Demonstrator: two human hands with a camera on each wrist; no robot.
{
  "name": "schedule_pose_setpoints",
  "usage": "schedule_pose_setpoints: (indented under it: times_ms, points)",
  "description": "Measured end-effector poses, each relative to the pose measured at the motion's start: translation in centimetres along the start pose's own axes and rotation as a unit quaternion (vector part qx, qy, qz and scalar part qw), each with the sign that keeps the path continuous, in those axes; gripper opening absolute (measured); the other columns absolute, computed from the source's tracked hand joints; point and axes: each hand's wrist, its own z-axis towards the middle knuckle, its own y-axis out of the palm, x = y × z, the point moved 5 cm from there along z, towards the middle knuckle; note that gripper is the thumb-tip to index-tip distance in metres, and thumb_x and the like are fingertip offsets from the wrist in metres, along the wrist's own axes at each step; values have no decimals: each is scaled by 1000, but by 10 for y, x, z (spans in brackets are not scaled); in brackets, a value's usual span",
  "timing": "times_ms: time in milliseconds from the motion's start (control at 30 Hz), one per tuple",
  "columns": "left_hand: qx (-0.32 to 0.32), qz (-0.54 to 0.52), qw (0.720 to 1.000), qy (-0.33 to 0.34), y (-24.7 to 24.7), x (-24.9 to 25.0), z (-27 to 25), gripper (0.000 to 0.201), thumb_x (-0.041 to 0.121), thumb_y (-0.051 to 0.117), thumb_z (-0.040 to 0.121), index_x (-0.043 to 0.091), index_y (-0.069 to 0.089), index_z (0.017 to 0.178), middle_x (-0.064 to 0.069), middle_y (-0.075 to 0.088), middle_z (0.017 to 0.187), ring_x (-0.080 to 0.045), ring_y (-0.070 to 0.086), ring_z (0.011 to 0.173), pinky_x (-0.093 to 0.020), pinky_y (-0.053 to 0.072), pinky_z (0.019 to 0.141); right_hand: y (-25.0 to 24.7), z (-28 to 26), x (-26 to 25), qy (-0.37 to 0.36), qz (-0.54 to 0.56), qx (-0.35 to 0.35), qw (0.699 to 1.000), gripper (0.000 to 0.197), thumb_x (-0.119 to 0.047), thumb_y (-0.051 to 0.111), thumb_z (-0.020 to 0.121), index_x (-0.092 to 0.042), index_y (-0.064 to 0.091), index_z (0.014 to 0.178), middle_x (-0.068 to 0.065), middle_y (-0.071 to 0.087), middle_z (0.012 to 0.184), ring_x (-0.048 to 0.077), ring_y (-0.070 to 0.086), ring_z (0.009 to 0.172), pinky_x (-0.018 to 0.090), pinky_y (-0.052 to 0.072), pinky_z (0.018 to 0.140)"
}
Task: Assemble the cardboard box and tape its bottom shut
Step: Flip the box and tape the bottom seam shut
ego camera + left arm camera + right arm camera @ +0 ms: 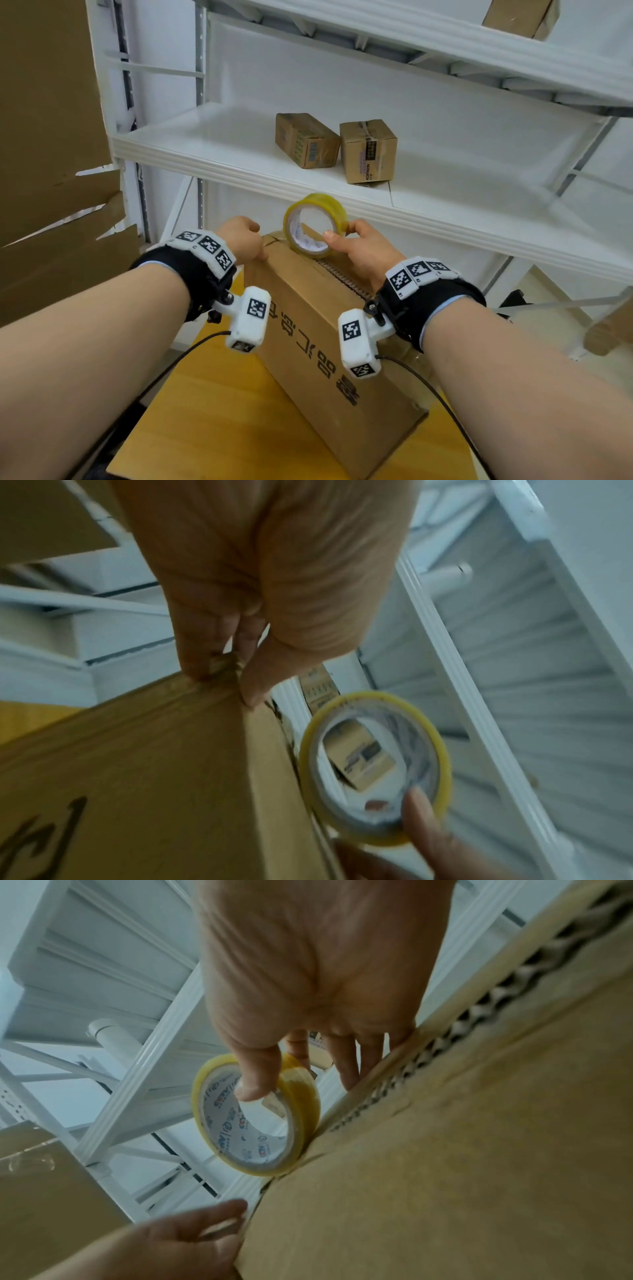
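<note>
**Starting the tape at the far end of the seam**

My right hand (pixel 363 251) grips the tape roll (pixel 313 224), thumb hooked inside the core and fingers curled over the yellow rim. My left hand (pixel 245 241) pinches the far corner of the box (pixel 318 342), thumb and fingers closed on the cardboard edge; from the left wrist view it may also be trapping a loose tape end there, though I cannot tell for sure.

The box stands on the wooden table (pixel 205 411) with its bottom flaps turned up towards me, and the roll sits upright on the seam at the far end, touching the cardboard. The corrugated edge of a flap shows along the seam, so I judge the flaps are not yet pressed quite flush.

To do this well, I should keep the left hand clamped so the tape's start cannot lift, then draw the roll straight back along the seam, low and taut, centred over the gap. Wandering sideways or letting slack in would likely wrinkle the strip.

Behind, two small boxes (pixel 335 147) sit on a white shelf (pixel 212 144).
</note>
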Motion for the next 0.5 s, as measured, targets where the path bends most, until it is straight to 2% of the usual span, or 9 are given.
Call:
schedule_pose_setpoints:
  times_ms: [67,100,167,233,267,400,500]
  points:
    - [-12,92,995,43,9,7,0,66,13,63,90,13,33,149,-10,39,151,-29,38,137,-35,36,108,0,0,4,4,-19,-1,1000,45,-52,72,86,-26,57,120,3,67,117,20,63,102,41,50,97]
    - [-21,129,989,67,15,10,1,63,20,60,92,15,34,148,-9,39,150,-29,32,140,-37,33,110,1,0,5,8,-24,-1,1000,45,-51,73,87,-26,57,120,3,67,117,20,63,102,41,51,96]
    - [-46,206,973,97,25,14,0,53,31,56,93,18,40,143,-8,42,148,-30,16,146,-44,26,115,2,-2,4,18,-29,-7,999,50,-56,76,80,-29,57,117,2,69,115,22,67,102,46,53,97]
    - [-63,260,957,111,30,16,-1,50,36,51,96,21,39,142,-6,36,152,-27,3,149,-49,16,117,1,-1,6,29,-26,-14,999,54,-60,80,67,-33,58,110,3,71,112,25,70,101,50,55,96]
    - [-68,278,951,118,31,17,-1,51,38,48,97,24,36,144,-3,31,155,-26,-1,149,-50,12,117,0,0,7,36,-21,-18,999,55,-60,80,64,-34,58,107,3,72,111,25,71,100,50,55,96]
    - [-82,345,923,151,35,15,-2,52,41,38,100,30,28,150,12,15,160,-24,-6,149,-55,3,118,-2,-3,9,40,-30,-33,998,51,-59,82,66,-34,58,104,2,72,111,23,71,98,48,56,95]
    - [-92,330,927,153,34,18,-4,54,35,40,101,30,22,151,7,10,162,-22,-7,149,-52,4,119,-2,4,12,37,-27,-39,998,71,-70,80,45,-36,60,104,-1,72,112,24,71,101,49,55,96]
